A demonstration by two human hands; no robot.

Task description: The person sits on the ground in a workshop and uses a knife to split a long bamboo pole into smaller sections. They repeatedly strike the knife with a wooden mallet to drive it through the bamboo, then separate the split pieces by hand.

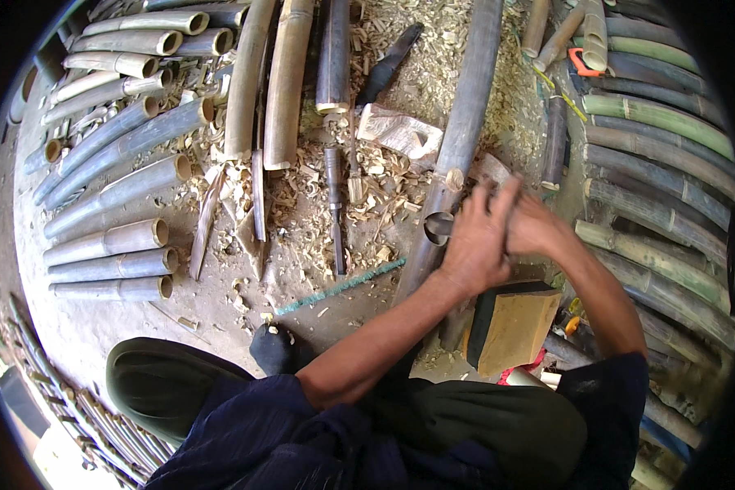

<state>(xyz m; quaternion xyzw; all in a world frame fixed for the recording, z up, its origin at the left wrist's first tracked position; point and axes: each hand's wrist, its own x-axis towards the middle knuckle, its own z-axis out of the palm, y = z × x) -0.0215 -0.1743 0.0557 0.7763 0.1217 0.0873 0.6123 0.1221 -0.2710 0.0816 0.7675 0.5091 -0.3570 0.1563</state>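
Observation:
A long grey bamboo pole [470,90] runs from the far side toward my lap, with a round hole cut in its near part. My left hand [478,241] is just right of this hole, its fingers stretched away from me and slightly apart. I cannot tell whether it touches the pole. Against its right side is my right hand [532,222], its fingers mostly hidden behind the left. Just beyond both hands lies a pale crumpled sheet [492,168]. To the left, a chisel [335,208] lies on the ground among shavings.
Cut bamboo lengths [131,188] lie on the left, and more bamboo poles [661,163] line the right. A wooden block [518,331] stands by my right knee. A teal strip [340,286], another pale sheet [400,133] and an orange tape measure [583,64] lie around.

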